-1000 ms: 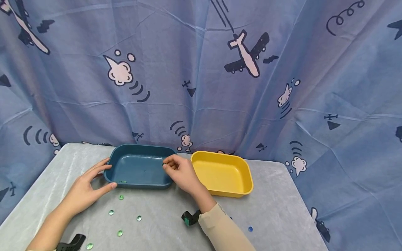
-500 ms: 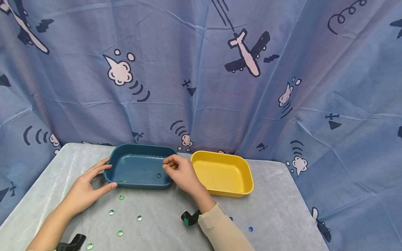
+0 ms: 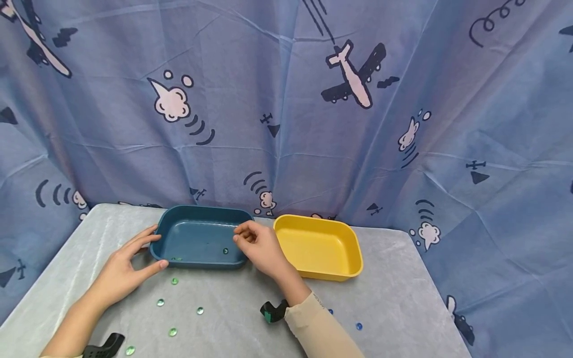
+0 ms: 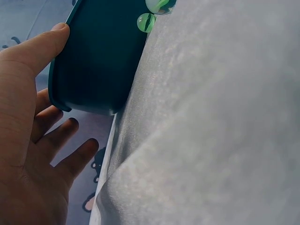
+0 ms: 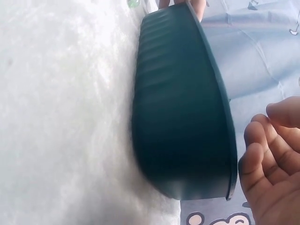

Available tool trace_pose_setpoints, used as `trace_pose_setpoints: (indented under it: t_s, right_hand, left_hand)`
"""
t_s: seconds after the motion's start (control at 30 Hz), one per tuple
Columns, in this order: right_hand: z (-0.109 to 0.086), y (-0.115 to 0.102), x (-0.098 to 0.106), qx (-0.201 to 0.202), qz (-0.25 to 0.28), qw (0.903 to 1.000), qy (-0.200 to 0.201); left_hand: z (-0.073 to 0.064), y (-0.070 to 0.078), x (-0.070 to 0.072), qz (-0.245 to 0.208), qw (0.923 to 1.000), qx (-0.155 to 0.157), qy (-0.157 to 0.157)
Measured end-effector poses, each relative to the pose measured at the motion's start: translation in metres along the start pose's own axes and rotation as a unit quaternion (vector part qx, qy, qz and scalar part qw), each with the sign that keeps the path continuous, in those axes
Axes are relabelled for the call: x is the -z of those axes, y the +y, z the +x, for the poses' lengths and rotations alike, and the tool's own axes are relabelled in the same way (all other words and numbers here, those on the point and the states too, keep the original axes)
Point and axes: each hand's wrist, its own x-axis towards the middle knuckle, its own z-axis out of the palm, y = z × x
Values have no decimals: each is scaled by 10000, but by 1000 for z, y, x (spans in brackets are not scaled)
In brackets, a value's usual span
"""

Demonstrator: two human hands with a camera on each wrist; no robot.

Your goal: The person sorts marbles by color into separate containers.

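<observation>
Left of the blue tray (image 3: 190,236), the left hand (image 3: 122,272) spreads wide, touching its rim; at its right end, the right hand (image 3: 265,251) curls loosely, visibly holding nothing; inside it lies a green gem (image 3: 226,251); right of it, a yellow tray (image 3: 313,246).

Your right sleeve (image 3: 320,325) partly hides a blue bead (image 3: 331,312) at five o'clock in the head view; your left wrist view cuts off a glass bead (image 4: 161,5) at twelve o'clock.
</observation>
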Motion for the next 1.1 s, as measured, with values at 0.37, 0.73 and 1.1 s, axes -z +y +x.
trace_pose_setpoints:
  t_s: [0.37,0.73,1.1]
  right_hand:
    - [-19,-18,-6,112,229,9995,-210]
    - [-37,-28,-16,264,414,9979,-427]
    - [-61,-27,-41,404,784,9942,-614]
  left_hand:
    - [0,0,0,-32,10000,-8,-11]
    - [1,4,1,-74,10000,9,1]
    - [0,4,0,-74,10000,41,23]
